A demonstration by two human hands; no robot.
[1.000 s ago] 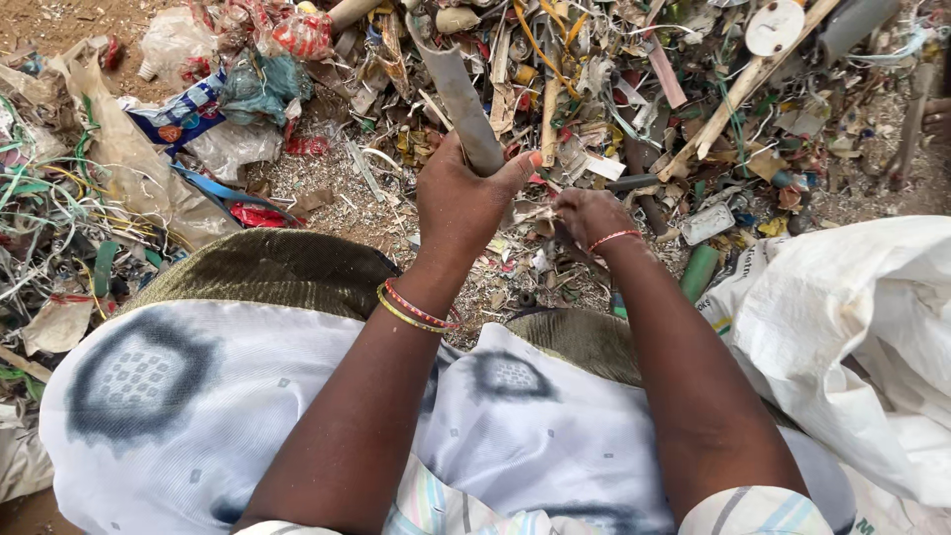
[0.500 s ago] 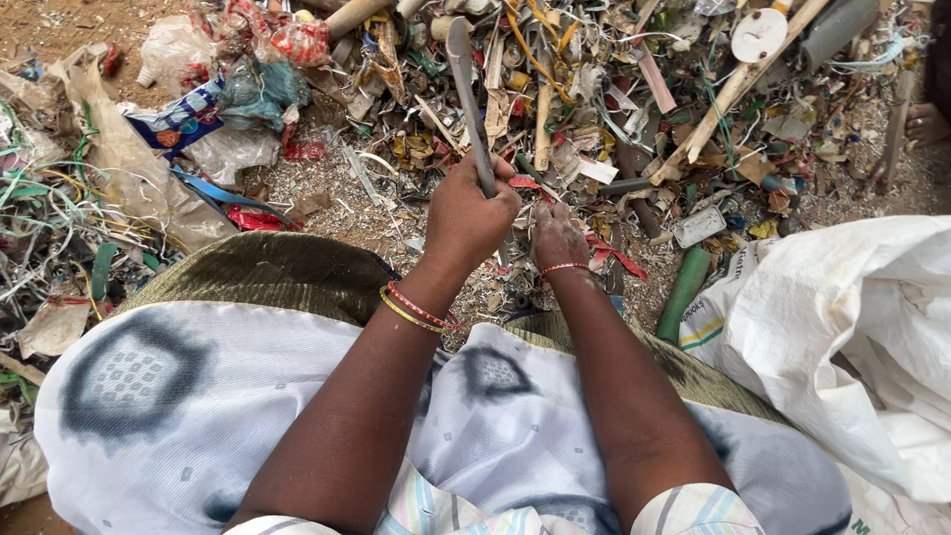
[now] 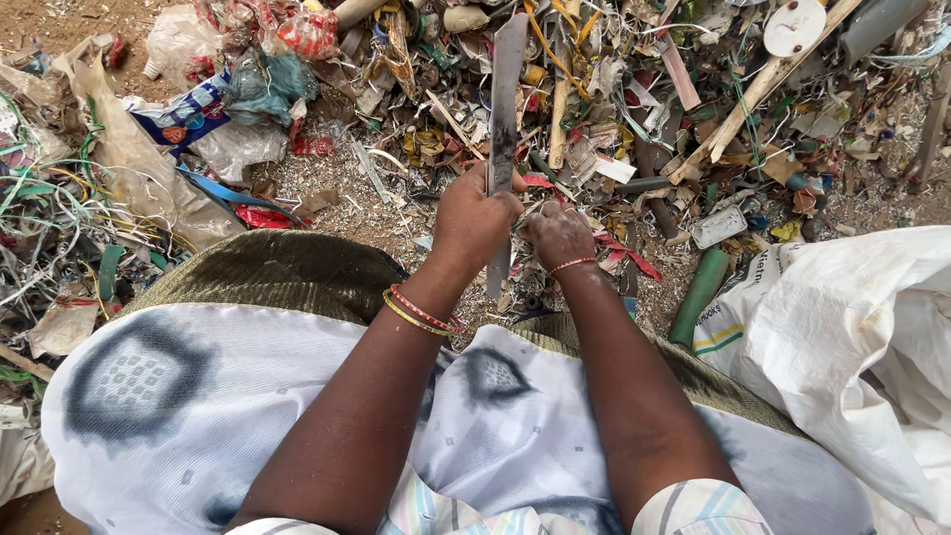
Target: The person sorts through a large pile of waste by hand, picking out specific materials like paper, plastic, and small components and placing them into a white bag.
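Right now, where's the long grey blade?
Head view, centre: the long grey blade stands upright in the left hand, beside the right hand, over the scrap pile.

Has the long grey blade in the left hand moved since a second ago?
Yes. The grey blade in the left hand has swung upright; its tip now points straight into the scrap pile instead of leaning left.

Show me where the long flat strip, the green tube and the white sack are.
strip (image 3: 507, 89), head view, upper flat face.
green tube (image 3: 698, 295), head view, middle.
white sack (image 3: 842, 337), head view, bare cloth.

White woven sack (image 3: 852, 337), green tube (image 3: 699, 295), round white lid (image 3: 794, 27), crumpled clear plastic bags (image 3: 233, 147)
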